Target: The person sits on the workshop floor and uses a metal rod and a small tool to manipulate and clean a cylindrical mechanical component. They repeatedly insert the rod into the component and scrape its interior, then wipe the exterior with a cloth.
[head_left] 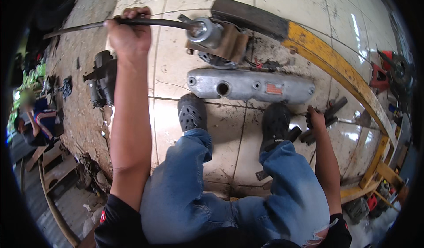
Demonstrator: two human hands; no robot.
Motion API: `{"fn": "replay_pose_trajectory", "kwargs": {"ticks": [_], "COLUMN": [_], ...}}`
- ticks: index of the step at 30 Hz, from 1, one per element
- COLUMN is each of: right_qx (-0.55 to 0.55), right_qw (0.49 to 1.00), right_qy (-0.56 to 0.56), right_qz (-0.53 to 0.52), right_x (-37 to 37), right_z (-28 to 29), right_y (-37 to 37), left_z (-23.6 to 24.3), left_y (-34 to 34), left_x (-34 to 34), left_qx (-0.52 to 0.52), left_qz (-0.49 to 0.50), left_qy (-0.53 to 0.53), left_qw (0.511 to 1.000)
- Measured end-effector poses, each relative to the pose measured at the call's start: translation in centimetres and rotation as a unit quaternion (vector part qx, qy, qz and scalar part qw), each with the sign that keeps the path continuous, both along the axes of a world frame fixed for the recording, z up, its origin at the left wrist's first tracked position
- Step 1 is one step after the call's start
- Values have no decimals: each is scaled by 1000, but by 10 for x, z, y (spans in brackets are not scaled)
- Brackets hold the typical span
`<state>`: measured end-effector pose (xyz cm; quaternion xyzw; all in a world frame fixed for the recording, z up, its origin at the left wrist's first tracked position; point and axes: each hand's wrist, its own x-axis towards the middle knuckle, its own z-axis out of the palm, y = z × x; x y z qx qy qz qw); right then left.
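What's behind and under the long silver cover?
Behind the silver cover sits a round metal part with a brown bracket; the dark bar in the left hand appears to reach it. Whatever lies under the cover is hidden.

A mechanic's workshop, it seems: a dirt-smudged tiled floor [229, 144], a silver engine cover [243, 87] at the centre of the frame, a round metal machine part [208, 36] above it, and a yellow metal beam [329, 49] curving down the right side

Head-worn fisheye, looking steeply down, close range
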<state>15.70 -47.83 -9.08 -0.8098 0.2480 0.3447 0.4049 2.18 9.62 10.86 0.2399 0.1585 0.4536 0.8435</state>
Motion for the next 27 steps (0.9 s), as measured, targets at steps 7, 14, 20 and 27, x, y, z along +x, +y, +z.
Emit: {"fn": "replay_pose_trajectory", "kwargs": {"ticks": [7,14,20,27], "right_qx": [31,-207,-204,-202], "right_qw": [999,867,873,909], "right_qy": [27,-135,-113,-47], "right_qz": [-21,433,429,362], "right_x": [6,-32,-64,-62], "right_z": [6,-8,-21,-19], "right_y": [-4,-32,-37,-36], "left_z": [-5,1,2,-30], "left_y": [13,-4,-18,-10], "left_x": [2,1,-7,-51], "left_qx": [-20,-12,-64,-186], "left_qz": [-30,15,88,139], "left_qy": [32,117,168,146], "left_qw": [999,993,980,962]}}
